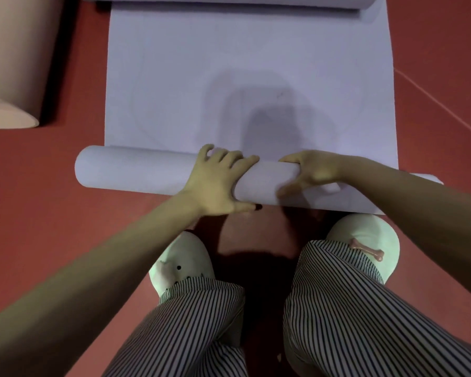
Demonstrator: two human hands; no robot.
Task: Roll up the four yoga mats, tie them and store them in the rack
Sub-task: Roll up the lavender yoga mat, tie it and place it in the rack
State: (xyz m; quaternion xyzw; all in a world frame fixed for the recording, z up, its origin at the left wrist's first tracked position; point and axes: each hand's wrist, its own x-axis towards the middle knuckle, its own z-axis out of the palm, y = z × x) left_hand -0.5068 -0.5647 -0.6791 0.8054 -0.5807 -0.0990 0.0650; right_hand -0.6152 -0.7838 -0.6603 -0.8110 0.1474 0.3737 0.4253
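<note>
Across the middle of the frame, a pale purple mat (pixel 250 77) is lying flat on the red floor (pixel 65 240), with its near end wound into a roll (pixel 136 170) that is running left to right just ahead of the person's feet; the roll's left end is sticking out past the flat sheet's left edge, and its right end is passing under the right forearm. The left hand (pixel 218 183) is gripping the roll near its middle, fingers spread and curving over the top while the thumb is hooking round the near side; the right hand (pixel 314 171) is sitting just beside it to the right, wrapping the roll with thumb and fingers on opposite sides, though blur is softening its lower fingers. The two hands are lying near each other without meeting. At the top edge of the frame, another purple roll (pixel 229 1) is lying across the mat's far end; whether it belongs to the same mat cannot be told. A dark shadow (pixel 269 118) is falling on the flat part ahead of the hands. In the upper left, a beige mat (pixel 14 63), rolled up, is resting on the floor well apart from the purple one. In the lower half, striped trousers (pixel 337 308) are covering both legs; the left slipper (pixel 185 257) is showing a dot eye, and the right slipper (pixel 370 232) is carrying a small bone ornament (pixel 366 250).
</note>
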